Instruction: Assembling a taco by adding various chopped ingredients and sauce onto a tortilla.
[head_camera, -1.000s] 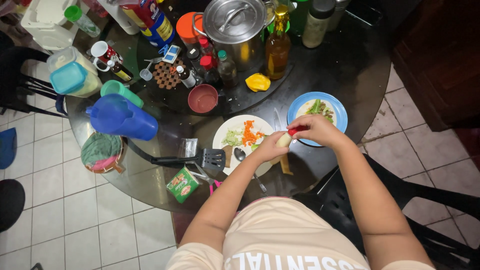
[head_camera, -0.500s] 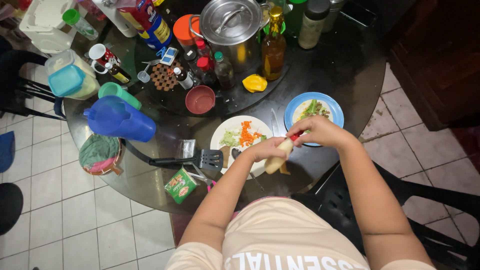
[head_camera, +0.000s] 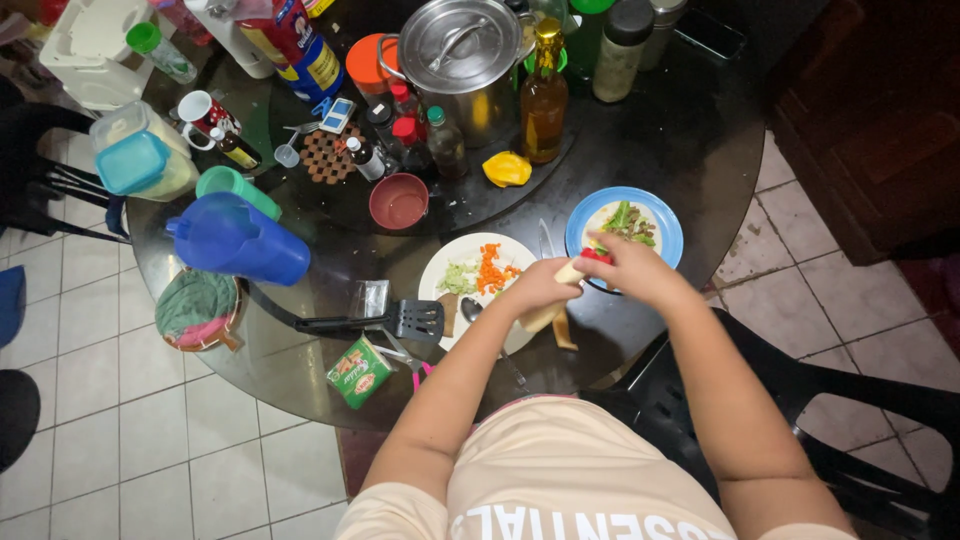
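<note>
left hand (head_camera: 535, 292) gripping pale vegetable (head_camera: 566, 273), right hand (head_camera: 632, 268) with red peeler (head_camera: 594, 256)

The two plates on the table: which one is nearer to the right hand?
The blue-rimmed plate with green vegetables; the right hand overlaps its near edge. The white plate, holding chopped carrot, lies further left.

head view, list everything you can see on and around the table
glass table: 1, dark, round
pot: 1, steel, lidded, far side
pitcher: 1, blue, left
white plate: 1, chopped carrot and greens, centre
blue plate: 1, greens, right
bowl: 1, maroon, centre
oil bottle: 1, amber, beside pot
spatula: 1, black, near edge
peeled vegetable: 1, pale, held
peeler: 1, red handle, right hand
left hand: holds vegetable
right hand: holds peeler
</note>
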